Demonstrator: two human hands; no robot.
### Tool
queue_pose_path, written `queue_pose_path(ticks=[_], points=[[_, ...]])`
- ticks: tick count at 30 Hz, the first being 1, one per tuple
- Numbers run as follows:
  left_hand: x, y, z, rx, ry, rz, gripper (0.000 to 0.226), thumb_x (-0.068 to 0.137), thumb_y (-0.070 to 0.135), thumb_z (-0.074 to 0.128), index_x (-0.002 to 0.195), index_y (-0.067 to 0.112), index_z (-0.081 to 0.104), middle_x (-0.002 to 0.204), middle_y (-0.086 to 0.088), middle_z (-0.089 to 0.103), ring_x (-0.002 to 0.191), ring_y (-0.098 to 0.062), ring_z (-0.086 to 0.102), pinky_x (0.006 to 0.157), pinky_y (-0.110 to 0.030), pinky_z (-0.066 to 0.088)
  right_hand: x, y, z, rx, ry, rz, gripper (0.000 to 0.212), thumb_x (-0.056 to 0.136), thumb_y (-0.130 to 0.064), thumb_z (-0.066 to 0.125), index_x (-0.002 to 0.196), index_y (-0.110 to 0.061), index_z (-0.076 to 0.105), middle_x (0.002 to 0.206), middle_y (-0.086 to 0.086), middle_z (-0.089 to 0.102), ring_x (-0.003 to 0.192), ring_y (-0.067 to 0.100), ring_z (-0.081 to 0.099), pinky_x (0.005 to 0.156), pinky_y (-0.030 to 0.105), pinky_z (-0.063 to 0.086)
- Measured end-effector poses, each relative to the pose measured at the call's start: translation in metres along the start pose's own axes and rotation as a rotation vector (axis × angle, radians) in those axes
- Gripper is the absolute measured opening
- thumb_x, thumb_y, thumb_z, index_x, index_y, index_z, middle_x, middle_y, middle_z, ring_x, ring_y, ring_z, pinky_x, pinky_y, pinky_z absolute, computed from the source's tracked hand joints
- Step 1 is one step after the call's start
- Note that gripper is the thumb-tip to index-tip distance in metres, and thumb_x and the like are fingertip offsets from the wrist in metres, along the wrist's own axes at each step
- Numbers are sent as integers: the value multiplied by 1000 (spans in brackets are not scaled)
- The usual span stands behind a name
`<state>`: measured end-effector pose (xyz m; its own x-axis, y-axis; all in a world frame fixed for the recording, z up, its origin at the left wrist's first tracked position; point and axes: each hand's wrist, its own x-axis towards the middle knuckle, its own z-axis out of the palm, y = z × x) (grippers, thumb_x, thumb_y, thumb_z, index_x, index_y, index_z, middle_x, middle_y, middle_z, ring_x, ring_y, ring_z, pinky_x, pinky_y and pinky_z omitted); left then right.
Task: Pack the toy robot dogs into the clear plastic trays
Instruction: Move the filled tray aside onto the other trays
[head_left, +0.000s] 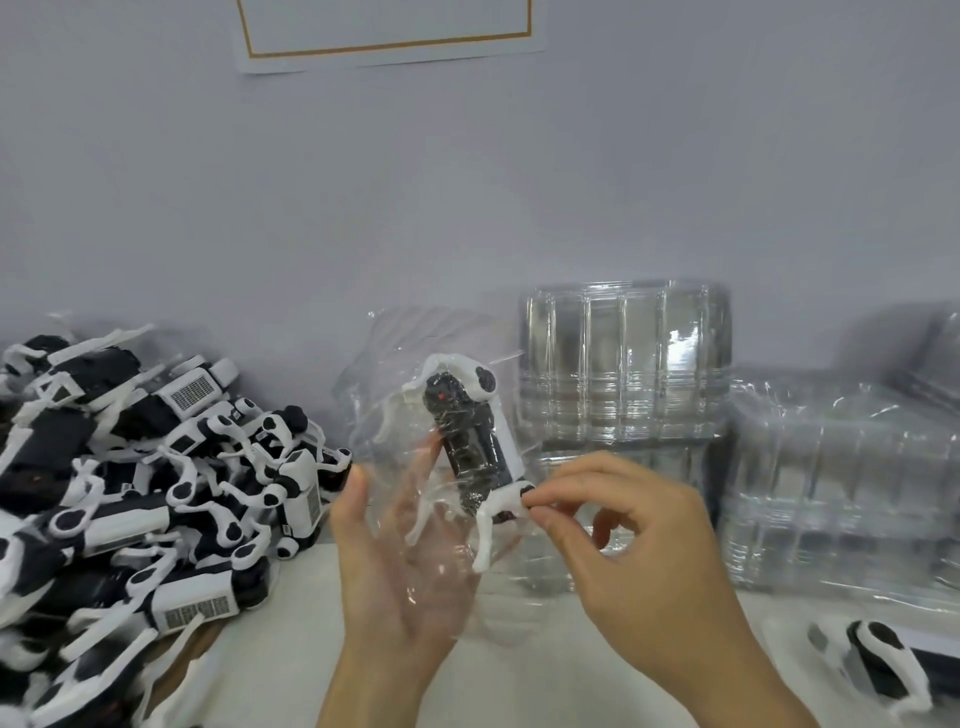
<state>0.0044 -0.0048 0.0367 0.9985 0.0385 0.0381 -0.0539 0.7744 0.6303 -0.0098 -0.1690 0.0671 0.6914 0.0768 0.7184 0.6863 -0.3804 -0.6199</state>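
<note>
Left hand nearest the lens, palm up, fingers spread straight, carrying a clear plastic tray flat on the palm. A toy robot dog, black body with white legs, lies in that tray, head end away from the camera. Right hand, right of the tray, pinches with thumb and forefinger at the dog's rear leg joint, apparently seating it in the moulded pocket. Judged mid-task: this dog looks nearly seated but not yet pressed home. Left of the tray, a large heap of unpacked dogs covers the surface, so most of the work remains. Behind and right of the tray, stacks of clear trays stand near the wall; whether filled, cannot tell. Another dog lies right of the tray, near the frame edge.
</note>
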Motion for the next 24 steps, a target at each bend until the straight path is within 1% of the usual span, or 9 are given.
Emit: queue_pose_path(ticks=[2,4,6,8,11,15,18,21,24], points=[[0,-1,1,39,17,34,80,47,72,84,111,25,78,116,-10,74,105,-33,72,103,-74,37,0,1,-3,-14,-1,19,25,79,-2,81,80,-27,79,83,-17,71,76,14,67,56,29,49],[-2,-1,5,63,15,56,80,44,71,85,109,26,78,113,-8,75,98,-30,74,95,-72,46,0,3,-5,-20,-5,37,24,80,-2,81,80,-26,79,82,-17,71,76,14,67,57,29,49],[-4,0,10,123,-10,51,74,51,68,82,112,26,77,121,-9,73,102,-35,73,82,-61,56,0,5,-8,-12,-24,69,24,81,-2,79,79,-26,79,82,-17,71,77,13,68,59,27,51],[-5,2,12,228,-11,102,57,66,64,71,109,27,78,128,-4,70,118,-36,65,85,-51,58,0,9,-10,-9,-55,119,25,84,-3,76,80,-28,79,80,-18,72,77,11,68,61,23,52],[-6,10,16,477,-116,259,41,75,54,67,105,29,79,122,2,72,117,-16,66,87,-30,58,2,11,-15,107,-26,219,25,95,-11,62,88,-30,78,82,-14,75,77,8,70,67,19,53],[-7,18,17,931,-207,427,54,59,53,75,113,46,74,138,11,62,138,-6,46,112,-42,40,7,10,-30,435,116,401,32,99,-34,45,99,-35,77,94,-1,77,83,17,74,65,25,57],[-11,20,20,1150,-248,459,55,56,60,75,111,56,69,140,29,51,137,11,37,109,-29,33,7,16,-43,484,116,485,36,105,-28,44,102,-35,78,102,-5,76,90,12,73,70,28,52],[-12,18,23,1209,-232,446,58,53,62,76,110,56,68,144,28,47,135,13,38,107,-27,32,8,19,-51,469,101,573,41,102,-42,40,96,-35,80,98,-2,77,83,10,72,65,22,50],[-13,17,25,1246,-234,434,60,50,63,77,109,56,68,145,29,46,134,14,38,105,-24,32,9,20,-58,447,127,645,53,104,-44,35,85,-30,82,86,4,78,70,11,72,68,32,48]])
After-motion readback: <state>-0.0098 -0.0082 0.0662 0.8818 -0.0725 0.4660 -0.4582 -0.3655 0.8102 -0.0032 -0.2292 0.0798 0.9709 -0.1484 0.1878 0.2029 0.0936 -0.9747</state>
